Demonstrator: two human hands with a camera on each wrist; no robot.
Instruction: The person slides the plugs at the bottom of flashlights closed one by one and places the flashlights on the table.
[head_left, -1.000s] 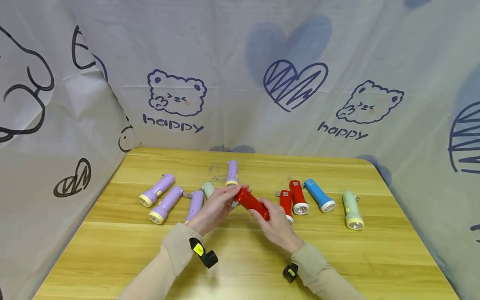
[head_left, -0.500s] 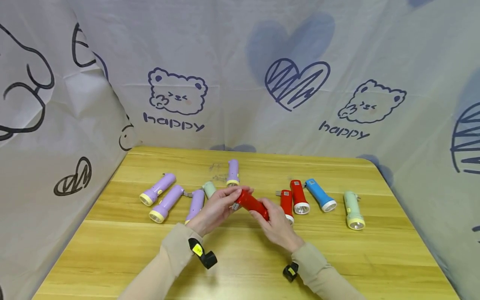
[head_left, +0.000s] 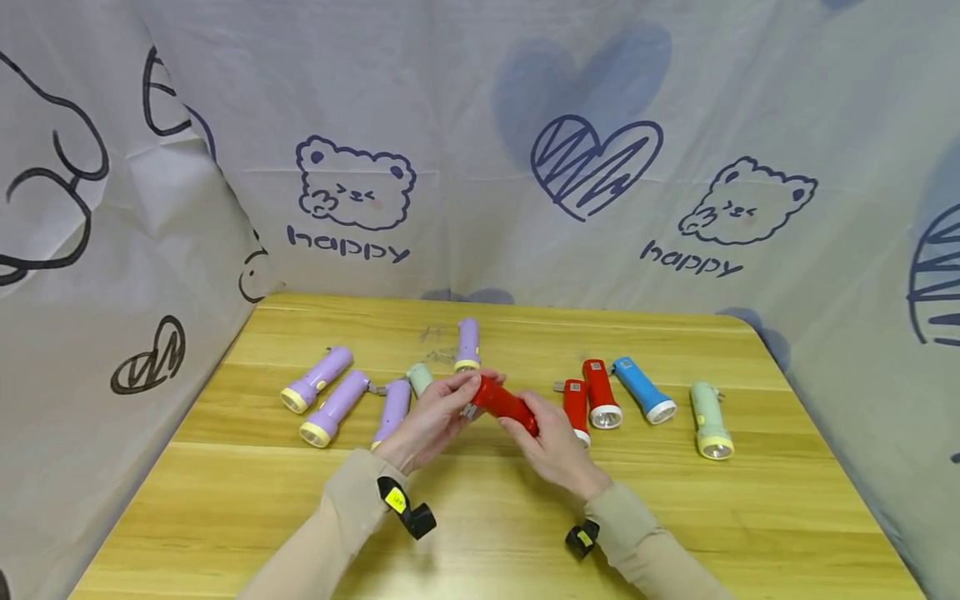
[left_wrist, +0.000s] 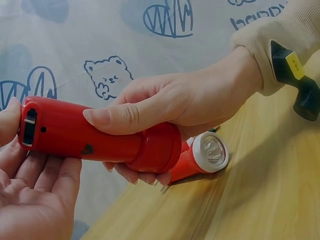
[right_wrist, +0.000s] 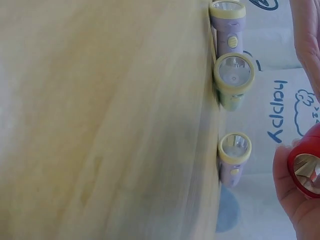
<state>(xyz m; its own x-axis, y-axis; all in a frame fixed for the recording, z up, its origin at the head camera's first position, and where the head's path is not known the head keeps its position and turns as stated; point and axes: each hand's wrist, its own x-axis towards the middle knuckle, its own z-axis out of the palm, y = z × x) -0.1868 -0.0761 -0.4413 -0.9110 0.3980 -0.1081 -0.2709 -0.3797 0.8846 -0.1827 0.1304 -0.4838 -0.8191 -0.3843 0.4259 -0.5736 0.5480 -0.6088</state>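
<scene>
A red flashlight point(head_left: 504, 405) is held above the middle of the table by both hands. My left hand point(head_left: 431, 421) pinches its tail end, with the thumb on one side and fingers underneath. My right hand point(head_left: 557, 446) grips the body near the head end, its thumb lying along the side in the left wrist view. A dark slot with metal prongs point(left_wrist: 30, 127) shows in the tail there. From the right wrist view, the red rim and reflector point(right_wrist: 306, 172) of its head are visible at the right edge. My left fingers are partly hidden behind the flashlight in the head view.
Several purple flashlights point(head_left: 339, 407) lie at left and centre, with a green flashlight point(head_left: 420, 379) among them. To the right lie two red flashlights point(head_left: 598, 387), a blue one point(head_left: 641, 387) and another green one point(head_left: 708, 417). Printed cloth point(head_left: 480, 225) encloses the wooden table point(head_left: 487, 517).
</scene>
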